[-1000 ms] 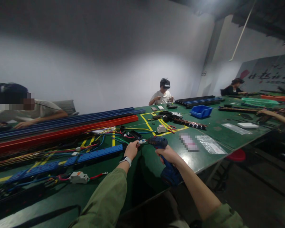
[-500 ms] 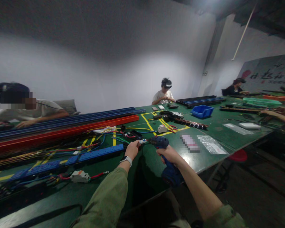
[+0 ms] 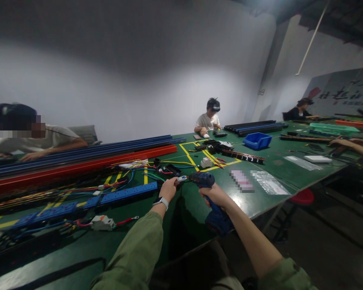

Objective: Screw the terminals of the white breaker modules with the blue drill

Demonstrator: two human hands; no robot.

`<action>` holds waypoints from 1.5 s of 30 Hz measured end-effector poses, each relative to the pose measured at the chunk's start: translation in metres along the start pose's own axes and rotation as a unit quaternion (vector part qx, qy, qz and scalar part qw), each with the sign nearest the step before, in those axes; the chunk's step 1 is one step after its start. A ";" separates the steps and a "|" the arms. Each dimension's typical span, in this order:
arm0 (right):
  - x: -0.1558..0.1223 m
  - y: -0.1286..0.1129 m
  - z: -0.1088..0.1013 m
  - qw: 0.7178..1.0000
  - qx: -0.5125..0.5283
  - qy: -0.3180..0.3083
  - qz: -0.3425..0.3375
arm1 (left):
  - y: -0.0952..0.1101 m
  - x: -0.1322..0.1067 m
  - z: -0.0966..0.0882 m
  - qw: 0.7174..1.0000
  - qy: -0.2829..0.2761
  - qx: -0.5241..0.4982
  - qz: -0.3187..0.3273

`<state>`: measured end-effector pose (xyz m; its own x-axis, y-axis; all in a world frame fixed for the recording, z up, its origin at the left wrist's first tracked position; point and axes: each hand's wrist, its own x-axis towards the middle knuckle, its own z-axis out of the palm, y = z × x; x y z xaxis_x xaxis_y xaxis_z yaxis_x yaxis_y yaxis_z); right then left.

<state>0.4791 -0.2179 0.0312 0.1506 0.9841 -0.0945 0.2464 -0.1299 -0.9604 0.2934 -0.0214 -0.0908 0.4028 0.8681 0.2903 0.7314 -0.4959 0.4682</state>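
In my right hand (image 3: 217, 195) is a blue cordless drill (image 3: 218, 220), my fingers wrapped round its handle. Its nose points left, toward a small white part with a blue patch (image 3: 182, 178). My left hand (image 3: 168, 190) pinches that part by its near end, and a watch sits on the wrist. The drill's tip meets or nearly meets the part; I cannot tell which. Left of my left hand lies a blue socket strip (image 3: 130, 193). Nearer me rests a white breaker (image 3: 103, 222) with red wires, and another white breaker (image 3: 206, 162) lies beyond the drill.
Blue rails (image 3: 133, 148) and an orange rail (image 3: 145, 155) stretch along the left of the green table (image 3: 272, 165). A blue bin (image 3: 257, 141), a phone (image 3: 241, 180) and a clear plastic bag (image 3: 270, 183) lie to the right. Several co-workers sit around the table.
My hands, the drill and the small part stay almost still. Across the table, a co-worker's hand has come down to a white box on the tabletop.
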 end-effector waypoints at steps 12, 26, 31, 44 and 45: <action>0.000 0.000 0.000 1.000 0.006 -0.001 -0.003 | -0.001 0.000 0.001 1.000 0.011 -0.001 0.006; -0.002 -0.004 0.000 1.000 0.012 0.003 0.005 | -0.002 0.001 0.003 1.000 0.000 -0.004 0.001; -0.003 -0.005 0.001 1.000 0.013 0.012 0.017 | 0.000 0.000 0.002 1.000 0.001 0.000 0.002; -0.003 -0.004 0.000 1.000 0.017 0.001 0.010 | 0.005 -0.002 -0.004 1.000 -0.003 0.005 -0.005; -0.002 -0.003 0.000 1.000 0.016 0.004 0.011 | 0.005 -0.002 -0.003 1.000 -0.002 0.006 -0.002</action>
<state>0.4780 -0.2194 0.0344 0.1627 0.9802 -0.1129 0.2128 -0.1466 -0.9660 0.2943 -0.0258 -0.0865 0.4018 0.8702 0.2852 0.7392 -0.4921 0.4598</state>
